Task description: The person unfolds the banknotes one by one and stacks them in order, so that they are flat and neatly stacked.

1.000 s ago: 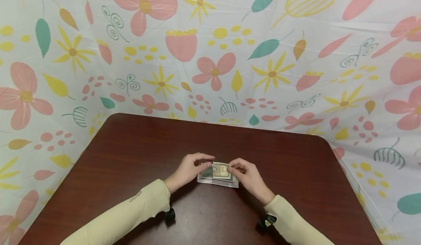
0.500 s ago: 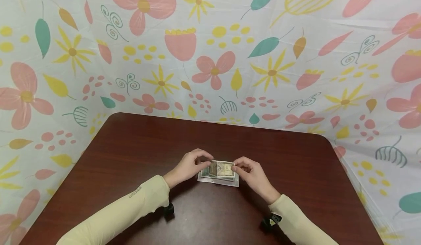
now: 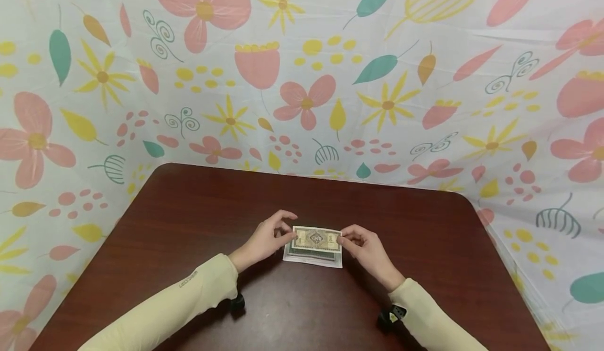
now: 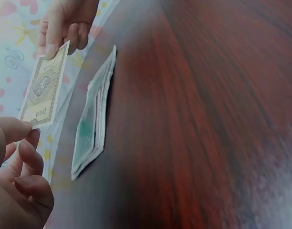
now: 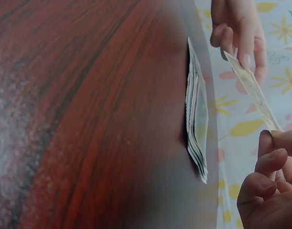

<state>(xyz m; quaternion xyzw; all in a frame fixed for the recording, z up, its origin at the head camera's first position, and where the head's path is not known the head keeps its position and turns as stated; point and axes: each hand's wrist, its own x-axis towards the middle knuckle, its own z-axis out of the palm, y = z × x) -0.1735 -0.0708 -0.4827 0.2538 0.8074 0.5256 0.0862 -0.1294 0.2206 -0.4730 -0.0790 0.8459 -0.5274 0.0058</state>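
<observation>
A small tan banknote (image 3: 316,239) with a "1" near each end is stretched flat between both hands. My left hand (image 3: 266,240) pinches its left end between thumb and fingers. At the other end, the thumb and forefinger of my right hand (image 3: 365,249) pinch the edge. Below the note a stack of banknotes (image 3: 313,260) with a green note on top lies on the table. In the left wrist view the held banknote (image 4: 43,90) is raised clear of the stack (image 4: 94,114). Seen edge-on in the right wrist view, the stack (image 5: 197,114) has several layers.
The dark reddish-brown table (image 3: 226,199) has rounded far corners. Behind it hangs a white cloth (image 3: 302,78) printed with flowers and leaves. A dark wrist camera (image 3: 237,305) sits under the left sleeve, and another camera (image 3: 390,317) under the right.
The hands have drawn apart, left hand to the left and right hand slightly right. The tan note, previously partly folded or covered at its left, now shows its full width, pinched at both ends.
</observation>
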